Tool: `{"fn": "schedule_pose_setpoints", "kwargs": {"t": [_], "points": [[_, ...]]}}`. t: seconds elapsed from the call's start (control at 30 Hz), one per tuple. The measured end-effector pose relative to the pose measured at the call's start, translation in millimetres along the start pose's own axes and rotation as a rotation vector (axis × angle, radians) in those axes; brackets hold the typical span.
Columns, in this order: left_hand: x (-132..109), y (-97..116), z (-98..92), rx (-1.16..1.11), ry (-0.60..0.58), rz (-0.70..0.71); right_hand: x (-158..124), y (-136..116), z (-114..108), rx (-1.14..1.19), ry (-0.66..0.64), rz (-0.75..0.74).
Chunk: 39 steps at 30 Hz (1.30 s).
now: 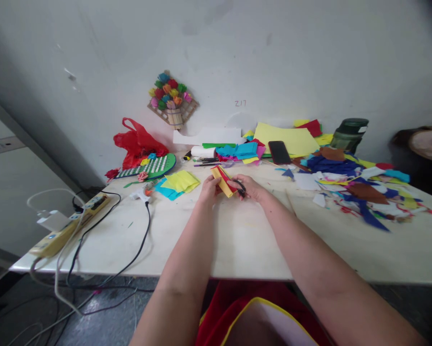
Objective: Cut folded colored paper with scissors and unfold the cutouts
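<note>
My left hand is closed on the left end of a folded piece of yellow paper, above the middle of the table. Along the paper's right side runs a red strip, probably paper too; whether the two are joined I cannot tell. My right hand has its fingers curled round the black handles of a pair of scissors, and its fingertips reach the red strip. The scissor blades are hidden. Left of my hands, yellow sheets lie partly over blue sheets.
A glue gun trails its cord near a power strip. Coloured scraps heap at the right, beside a phone and a green bottle. Behind stand a red bag and crepe paper.
</note>
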State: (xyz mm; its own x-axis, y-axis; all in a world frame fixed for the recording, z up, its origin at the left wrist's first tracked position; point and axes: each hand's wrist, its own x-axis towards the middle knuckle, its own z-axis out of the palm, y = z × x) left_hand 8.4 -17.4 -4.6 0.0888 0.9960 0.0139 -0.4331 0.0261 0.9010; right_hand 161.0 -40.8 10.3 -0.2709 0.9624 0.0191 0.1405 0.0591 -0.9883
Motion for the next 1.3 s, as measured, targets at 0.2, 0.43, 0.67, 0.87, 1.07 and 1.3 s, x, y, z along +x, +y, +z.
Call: {"fn": "schedule_pose_setpoints", "kwargs": {"t": [0.2, 0.43, 0.67, 0.87, 1.07, 1.3], "points": [[3.8, -2.9, -1.4, 0.0, 0.0, 0.001, -5.9, -6.7, 3.8, 0.023, -0.028, -0.001], [4.1, -3.4, -1.5, 0.021, -0.014, -0.018, -8.4, -10.3, 6.0, 0.026, -0.002, 0.009], [2.6, -2.2, 0.3, 0.024, -0.004, -0.027, -4.2, -5.0, 3.4, -0.005, 0.002, -0.006], [3.3, -2.8, -0.3, 0.036, 0.001, -0.025, -6.1, -8.1, 5.3, 0.023, 0.018, -0.011], [4.5, -3.8, -1.5, 0.018, -0.001, -0.02, -5.3, -7.0, 4.8, -0.01, 0.038, -0.006], [3.4, -2.0, -0.7, 0.015, 0.014, -0.027, -1.8, -3.0, 4.5, -0.013, 0.047, 0.001]]}}
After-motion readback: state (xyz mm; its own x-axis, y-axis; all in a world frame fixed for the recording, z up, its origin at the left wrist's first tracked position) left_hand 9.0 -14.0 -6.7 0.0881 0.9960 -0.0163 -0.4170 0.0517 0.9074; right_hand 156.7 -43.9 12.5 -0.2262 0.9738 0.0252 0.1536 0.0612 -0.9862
